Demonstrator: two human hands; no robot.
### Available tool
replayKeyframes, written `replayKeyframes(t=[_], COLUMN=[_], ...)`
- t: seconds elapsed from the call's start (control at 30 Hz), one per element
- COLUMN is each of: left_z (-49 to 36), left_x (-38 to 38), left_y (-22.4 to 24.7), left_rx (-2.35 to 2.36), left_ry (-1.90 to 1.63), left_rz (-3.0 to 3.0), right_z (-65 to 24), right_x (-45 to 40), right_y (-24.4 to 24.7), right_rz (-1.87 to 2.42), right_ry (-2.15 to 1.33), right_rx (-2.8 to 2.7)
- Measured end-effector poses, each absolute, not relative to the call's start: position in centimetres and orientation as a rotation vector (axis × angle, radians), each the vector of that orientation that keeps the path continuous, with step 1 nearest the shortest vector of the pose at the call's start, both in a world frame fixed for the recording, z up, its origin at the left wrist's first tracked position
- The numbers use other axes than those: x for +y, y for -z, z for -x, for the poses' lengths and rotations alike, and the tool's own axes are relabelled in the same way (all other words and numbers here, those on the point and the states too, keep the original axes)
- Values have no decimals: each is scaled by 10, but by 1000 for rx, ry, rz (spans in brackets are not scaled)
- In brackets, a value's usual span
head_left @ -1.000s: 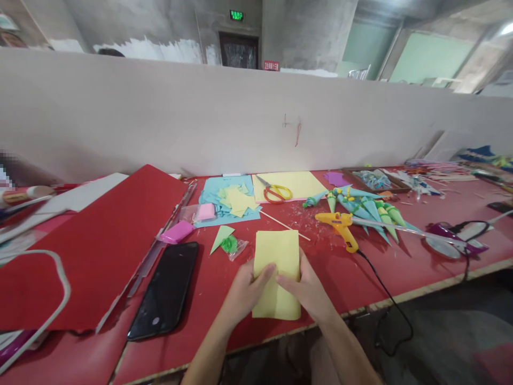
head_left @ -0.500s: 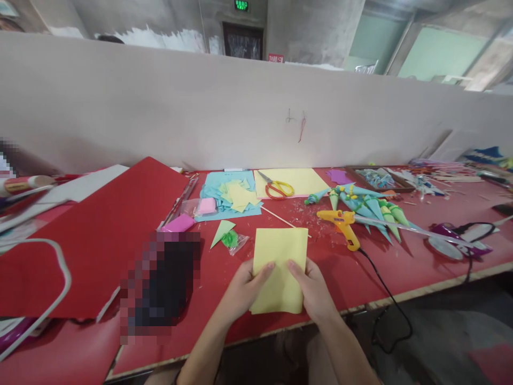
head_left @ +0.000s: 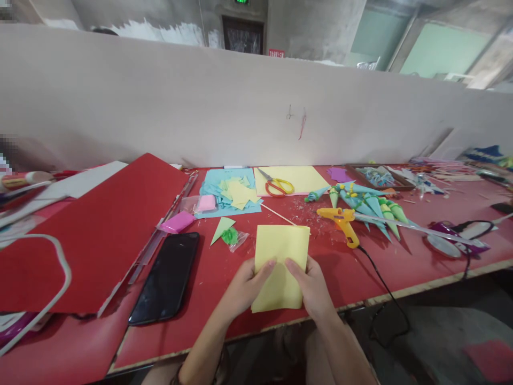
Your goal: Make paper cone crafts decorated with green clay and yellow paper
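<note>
Between my two hands is a folded sheet of yellow paper (head_left: 280, 240), held just above the front of the red table. My left hand (head_left: 244, 286) grips its left edge, thumb on top and fingers hidden behind. On the opposite edge, my right hand (head_left: 315, 283) grips the same way, its thumb on the front face. Beyond the paper lies a thin wooden stick (head_left: 279, 215). A yellow glue gun (head_left: 340, 222) rests to the right, and a light green paper piece (head_left: 223, 230) sits by a small bag of green material (head_left: 231, 236) to the left.
A black phone (head_left: 166, 278) and large red board (head_left: 100, 230) lie left. Scissors (head_left: 276, 184) rest on yellow sheets at the back, beside paper scraps (head_left: 236, 192). Paper cones (head_left: 364, 206) lie behind the glue gun. Its black cord (head_left: 382, 280) hangs over the table's front edge.
The yellow paper has shifted very slightly to the right in view, with both hands still on it. The surroundings appear a little higher as the view tilts.
</note>
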State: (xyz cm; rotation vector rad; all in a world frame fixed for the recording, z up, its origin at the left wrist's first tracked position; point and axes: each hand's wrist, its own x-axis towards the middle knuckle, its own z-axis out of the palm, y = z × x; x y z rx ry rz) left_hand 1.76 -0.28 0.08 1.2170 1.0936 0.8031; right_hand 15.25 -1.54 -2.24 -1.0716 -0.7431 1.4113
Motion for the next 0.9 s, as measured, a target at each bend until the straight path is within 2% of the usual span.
replayKeyframes(t=[0.9], left_z=[-10], left_x=[0], left_y=[-1], left_rx=[1068], left_ry=[-876], left_rz=[-1162], right_z=[-151], right_x=[-11], right_y=[8], right_rz=[1124], right_ry=[-1365], right_rx=[-948])
